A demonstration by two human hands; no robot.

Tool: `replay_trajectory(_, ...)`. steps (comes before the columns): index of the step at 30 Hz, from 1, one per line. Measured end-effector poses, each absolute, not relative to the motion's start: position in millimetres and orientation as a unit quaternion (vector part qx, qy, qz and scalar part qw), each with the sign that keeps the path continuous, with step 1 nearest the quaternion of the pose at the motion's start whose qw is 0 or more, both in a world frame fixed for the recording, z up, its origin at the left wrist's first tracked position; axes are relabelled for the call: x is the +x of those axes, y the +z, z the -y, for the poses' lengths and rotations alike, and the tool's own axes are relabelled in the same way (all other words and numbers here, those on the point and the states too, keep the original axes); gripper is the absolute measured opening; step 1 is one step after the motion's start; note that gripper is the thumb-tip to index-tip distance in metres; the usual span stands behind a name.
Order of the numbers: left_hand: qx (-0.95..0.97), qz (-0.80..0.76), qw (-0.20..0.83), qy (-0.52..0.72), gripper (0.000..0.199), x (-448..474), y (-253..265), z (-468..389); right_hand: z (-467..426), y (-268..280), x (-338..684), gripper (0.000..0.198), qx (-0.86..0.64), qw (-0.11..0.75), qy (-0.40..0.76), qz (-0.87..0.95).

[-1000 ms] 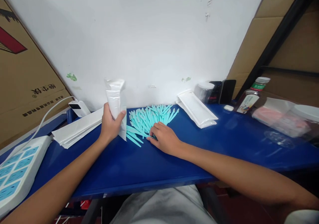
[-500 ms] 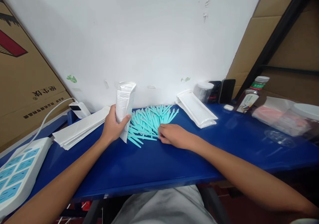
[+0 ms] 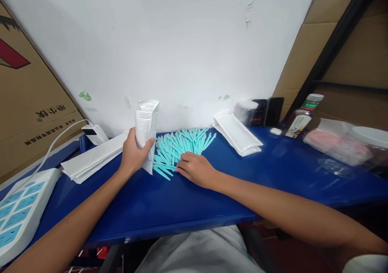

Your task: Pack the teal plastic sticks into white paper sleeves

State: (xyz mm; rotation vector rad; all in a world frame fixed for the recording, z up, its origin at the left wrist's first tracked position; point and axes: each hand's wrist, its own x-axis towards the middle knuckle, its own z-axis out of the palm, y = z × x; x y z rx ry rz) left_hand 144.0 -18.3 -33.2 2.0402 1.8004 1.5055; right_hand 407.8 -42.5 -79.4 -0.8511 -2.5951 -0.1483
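My left hand (image 3: 133,153) is closed around a white plastic pouch (image 3: 146,121), held upright with its top edge spread a little. Just right of the pouch, a pile of slim turquoise sticks (image 3: 182,141) with paler, blade-like ends lies fanned out on the blue table (image 3: 157,208). Over the pile's near edge, my right hand (image 3: 195,168) has its fingers pinched together at the end of one stick; the fingertips are partly hidden. Left of my left hand lies a stack of flat white pouches (image 3: 93,159). A filled-looking white pouch (image 3: 238,133) rests right of the pile.
A white power strip (image 3: 30,208) and a white device on a cable (image 3: 94,134) are at the left. Along the right stand a clear jar (image 3: 247,112), dark phones (image 3: 273,112), a bottle (image 3: 303,115) and a bag with pink contents (image 3: 336,141). A white wall rises behind.
My right hand has moved left along the near edge of the pile, towards the pouch. My left hand still holds the pouch upright; the whole view has shifted slightly.
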Motion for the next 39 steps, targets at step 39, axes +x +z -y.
replay_trajectory(39, 0.815, -0.477, 0.045, 0.325, 0.065, 157.4, -38.1, 27.7, 5.8, 5.6, 526.1, 0.033, -0.444, 0.336, 0.111, 0.824)
